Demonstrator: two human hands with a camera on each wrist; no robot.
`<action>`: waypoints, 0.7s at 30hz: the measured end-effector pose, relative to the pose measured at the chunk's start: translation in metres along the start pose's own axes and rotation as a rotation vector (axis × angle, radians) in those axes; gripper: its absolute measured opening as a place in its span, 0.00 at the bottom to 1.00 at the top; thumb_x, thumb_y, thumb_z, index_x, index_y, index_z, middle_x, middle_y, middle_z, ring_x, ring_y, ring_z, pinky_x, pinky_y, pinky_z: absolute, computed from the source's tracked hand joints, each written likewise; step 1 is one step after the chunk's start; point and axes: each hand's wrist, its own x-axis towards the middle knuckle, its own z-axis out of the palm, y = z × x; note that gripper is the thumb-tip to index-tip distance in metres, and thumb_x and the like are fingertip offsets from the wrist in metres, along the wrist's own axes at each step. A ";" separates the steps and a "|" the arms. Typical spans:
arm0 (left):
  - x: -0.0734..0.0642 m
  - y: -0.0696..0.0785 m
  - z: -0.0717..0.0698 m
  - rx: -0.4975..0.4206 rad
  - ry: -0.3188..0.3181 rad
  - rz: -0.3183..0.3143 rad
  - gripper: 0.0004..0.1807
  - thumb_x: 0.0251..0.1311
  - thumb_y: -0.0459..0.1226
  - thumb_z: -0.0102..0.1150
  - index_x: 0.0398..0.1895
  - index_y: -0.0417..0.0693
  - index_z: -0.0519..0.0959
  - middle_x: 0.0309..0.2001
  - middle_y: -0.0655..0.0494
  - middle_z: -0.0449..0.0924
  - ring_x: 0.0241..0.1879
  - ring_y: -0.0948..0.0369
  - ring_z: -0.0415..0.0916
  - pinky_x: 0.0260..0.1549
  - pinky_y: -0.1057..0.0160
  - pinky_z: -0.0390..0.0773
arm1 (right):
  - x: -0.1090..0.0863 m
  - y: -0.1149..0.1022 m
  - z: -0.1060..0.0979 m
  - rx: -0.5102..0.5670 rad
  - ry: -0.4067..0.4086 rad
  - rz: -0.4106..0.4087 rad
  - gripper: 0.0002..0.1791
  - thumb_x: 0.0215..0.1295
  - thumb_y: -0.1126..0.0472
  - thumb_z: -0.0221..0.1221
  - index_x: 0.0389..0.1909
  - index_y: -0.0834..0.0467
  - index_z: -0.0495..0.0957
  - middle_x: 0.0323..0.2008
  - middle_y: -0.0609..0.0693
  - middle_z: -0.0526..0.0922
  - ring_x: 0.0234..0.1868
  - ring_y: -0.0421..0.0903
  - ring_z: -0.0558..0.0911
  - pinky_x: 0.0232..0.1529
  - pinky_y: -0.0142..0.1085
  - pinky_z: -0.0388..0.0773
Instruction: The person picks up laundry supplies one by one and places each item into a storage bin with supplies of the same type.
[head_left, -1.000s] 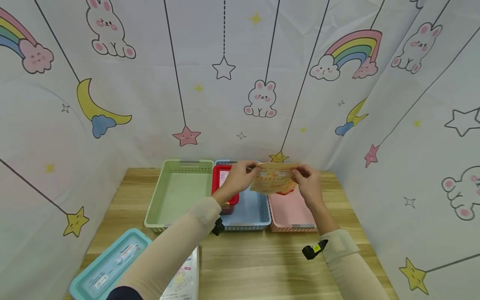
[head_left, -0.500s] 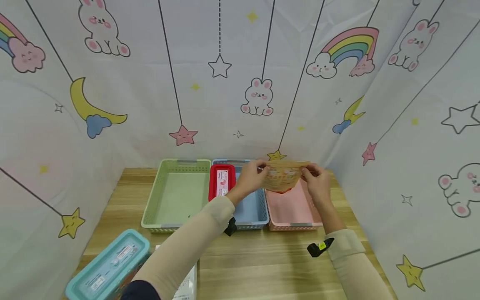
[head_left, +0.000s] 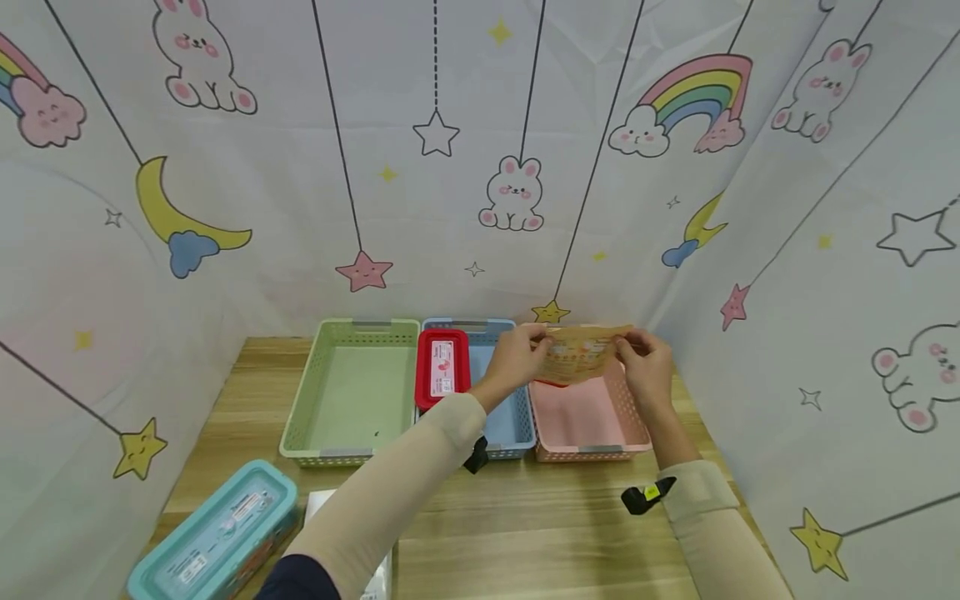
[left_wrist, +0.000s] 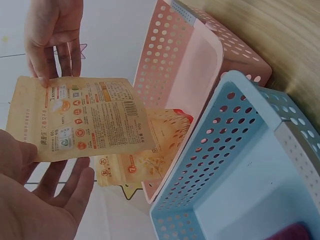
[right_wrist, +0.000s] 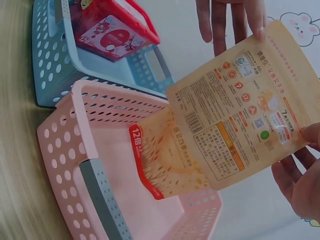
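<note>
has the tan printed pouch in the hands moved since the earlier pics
Yes: in the head view, the held tan printed pouch has shifted to the right, judged against the pink basket.

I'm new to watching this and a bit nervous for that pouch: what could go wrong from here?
Two things, perhaps. The left hand and right hand have their grip only near the edges of the held pouch, so it might slip. And the second pouch, partly inside the pink basket, looks close beneath; lowering the first could bump it.
</note>
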 end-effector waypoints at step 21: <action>-0.001 -0.007 0.011 0.077 -0.008 -0.041 0.15 0.80 0.43 0.54 0.55 0.49 0.88 0.51 0.52 0.89 0.48 0.55 0.88 0.42 0.56 0.87 | -0.006 0.017 -0.006 -0.080 -0.022 0.024 0.14 0.76 0.69 0.61 0.54 0.77 0.80 0.50 0.71 0.82 0.42 0.41 0.82 0.47 0.30 0.85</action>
